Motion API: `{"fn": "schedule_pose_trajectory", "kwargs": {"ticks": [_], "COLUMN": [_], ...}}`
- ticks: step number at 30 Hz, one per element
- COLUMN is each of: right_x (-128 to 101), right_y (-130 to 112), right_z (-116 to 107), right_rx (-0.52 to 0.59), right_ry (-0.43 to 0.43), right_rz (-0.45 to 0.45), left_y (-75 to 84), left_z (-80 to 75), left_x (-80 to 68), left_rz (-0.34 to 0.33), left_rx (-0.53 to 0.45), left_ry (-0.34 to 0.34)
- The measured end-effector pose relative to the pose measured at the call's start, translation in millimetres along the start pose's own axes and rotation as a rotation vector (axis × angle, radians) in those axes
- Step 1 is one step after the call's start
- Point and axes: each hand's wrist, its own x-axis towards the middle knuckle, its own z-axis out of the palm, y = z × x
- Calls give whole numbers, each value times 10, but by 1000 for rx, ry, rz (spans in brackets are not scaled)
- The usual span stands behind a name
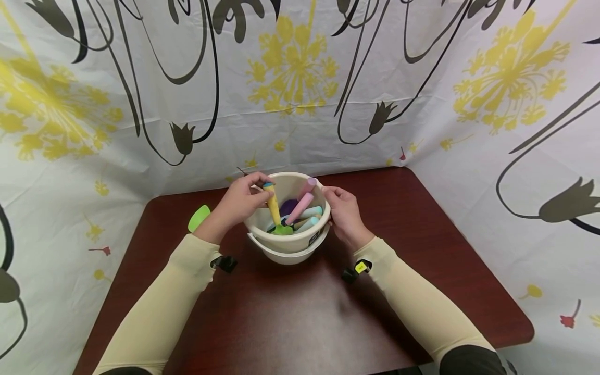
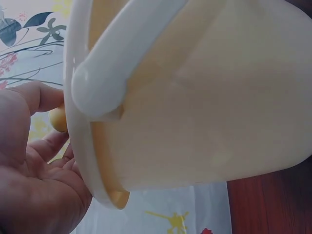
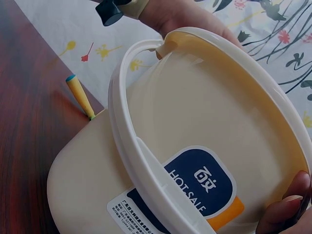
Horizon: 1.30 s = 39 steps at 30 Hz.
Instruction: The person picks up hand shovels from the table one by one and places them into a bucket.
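A cream plastic bucket [image 1: 288,240] stands on the table, its handle [image 3: 127,131] hanging down at the front. My left hand [image 1: 242,202], over the bucket's left rim, pinches the yellow handle of a tool [image 1: 273,208] with a blue end. The tool's green head sits low inside the bucket, partly hidden, so its kind cannot be told. At the right rim, my right hand [image 1: 346,212] grips the bucket with thumb and fingers. Inside lie two pink handles [image 1: 300,208], several teal handles [image 1: 309,223] and a purple piece [image 1: 288,207].
A green rounded piece [image 1: 199,219] shows beyond my left wrist, partly hidden by it. Near the bucket's base, a yellow handle with a blue end [image 3: 80,96] appears in the right wrist view. Patterned white sheeting [image 1: 300,140] borders the dark red table [image 1: 412,250].
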Motion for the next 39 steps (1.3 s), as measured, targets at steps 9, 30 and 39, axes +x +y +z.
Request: {"fn": "schedule_pose_trajectory", "kwargs": {"ticks": [9, 30, 39], "right_x": [-3, 12, -1], "right_y": [-5, 9, 3], "right_z": [2, 12, 19], "right_rx": [1, 24, 29], "right_ry": [8, 4, 4], "right_rz": [0, 5, 8], "left_y": [-20, -14, -46], "left_z": [-11, -7, -17], "left_x": [26, 69, 113], "left_rz": [-4, 97, 171], "left_rx": [133, 605, 790], "left_ry": [-7, 30, 33]}}
